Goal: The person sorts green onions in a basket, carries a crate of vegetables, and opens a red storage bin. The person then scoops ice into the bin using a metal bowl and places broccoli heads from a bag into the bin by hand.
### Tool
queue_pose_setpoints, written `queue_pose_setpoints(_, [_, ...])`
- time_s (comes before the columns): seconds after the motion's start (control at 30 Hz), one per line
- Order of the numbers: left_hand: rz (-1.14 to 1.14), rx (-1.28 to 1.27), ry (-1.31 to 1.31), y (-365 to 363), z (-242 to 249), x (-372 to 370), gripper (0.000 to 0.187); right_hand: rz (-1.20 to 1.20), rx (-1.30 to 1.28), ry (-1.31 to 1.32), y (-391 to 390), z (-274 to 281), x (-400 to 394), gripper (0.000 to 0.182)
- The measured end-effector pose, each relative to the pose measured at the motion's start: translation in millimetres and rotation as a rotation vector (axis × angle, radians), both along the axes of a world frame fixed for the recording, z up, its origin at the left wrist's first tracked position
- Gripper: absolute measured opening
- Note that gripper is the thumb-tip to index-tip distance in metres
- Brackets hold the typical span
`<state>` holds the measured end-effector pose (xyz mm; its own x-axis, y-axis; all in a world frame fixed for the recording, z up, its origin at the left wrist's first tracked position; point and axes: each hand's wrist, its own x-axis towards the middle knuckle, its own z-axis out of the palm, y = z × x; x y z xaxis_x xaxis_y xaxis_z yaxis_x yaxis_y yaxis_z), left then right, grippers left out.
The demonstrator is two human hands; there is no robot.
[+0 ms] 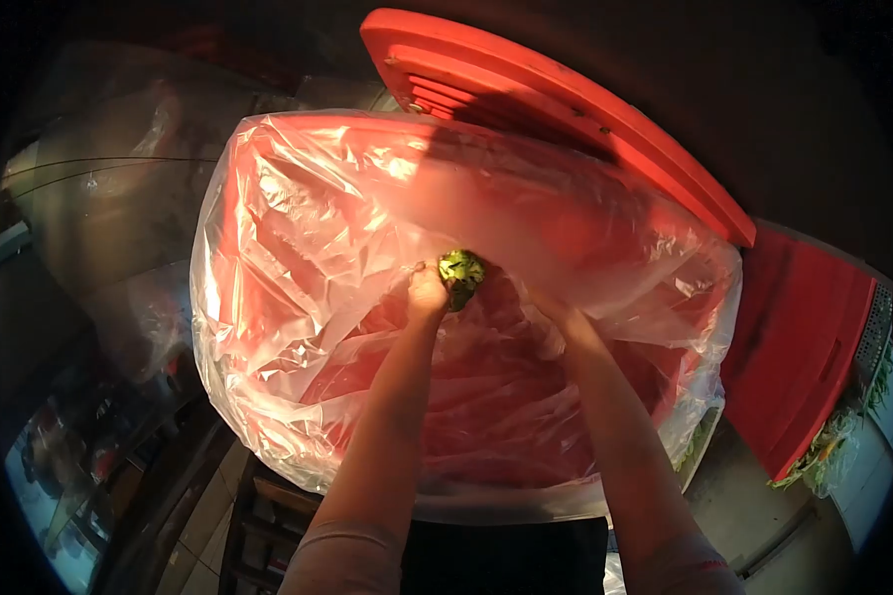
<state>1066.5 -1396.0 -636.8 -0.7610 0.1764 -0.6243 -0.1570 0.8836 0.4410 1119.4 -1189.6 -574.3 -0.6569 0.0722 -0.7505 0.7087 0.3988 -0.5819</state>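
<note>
My left hand (428, 292) is closed around a small dark green and yellow clump of leafy vegetable (460, 266), over the middle of a large red tub. A big clear plastic liner (298, 248) drapes inside the tub and over its rim, creased and shiny in the sunlight. To the right, my right hand (556, 309) is closed on a fold of the liner; its fingertips are partly hidden by the film. Both arms reach forward over the near rim.
Behind the tub leans a red plastic lid or panel (556, 84). Another red crate or panel (794, 337) stands at the right, with green leafy stalks (824, 461) beside it. Dark wooden furniture (258, 526) is at lower left. Clear plastic sheeting (99, 188) hangs at left.
</note>
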Motion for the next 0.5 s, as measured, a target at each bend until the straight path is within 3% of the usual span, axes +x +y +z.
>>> queue_pose_setpoints(0.07, [0.037, 0.105, 0.074, -16, 10, 1, 0.047, -0.233, -0.169, -0.035, -10, 8, 2, 0.034])
queue_pose_setpoints(0.13, [0.024, 0.141, 0.053, -27, 28, -2, 0.046, -0.227, -0.280, -0.126, -23, 23, 21, 0.036])
queue_pose_setpoints(0.23, [0.011, 0.169, -0.140, -40, 89, -15, 0.049, 0.028, 0.095, 0.204, -39, 28, 61, 0.040])
queue_pose_setpoints(0.27, [-0.013, 0.218, -0.191, -45, 111, -20, 0.049, -0.103, 0.006, 0.123, -41, 36, 67, 0.044])
queue_pose_setpoints(0.33, [0.158, 0.640, -0.438, -58, 156, -23, 0.047, -0.369, -0.174, -0.038, -39, 71, 67, 0.053])
queue_pose_setpoints(0.37, [0.074, 0.769, -0.460, -65, 177, -25, 0.044, -0.577, -0.445, -0.065, -38, 93, 67, 0.056])
queue_pose_setpoints(0.43, [0.265, 1.105, -0.820, -70, 235, -21, 0.046, -0.971, -1.007, -0.110, -36, 172, 54, 0.062])
queue_pose_setpoints(0.5, [0.437, 1.336, -0.954, -62, 297, -6, 0.050, -0.989, -1.192, -0.042, -32, 238, 50, 0.066])
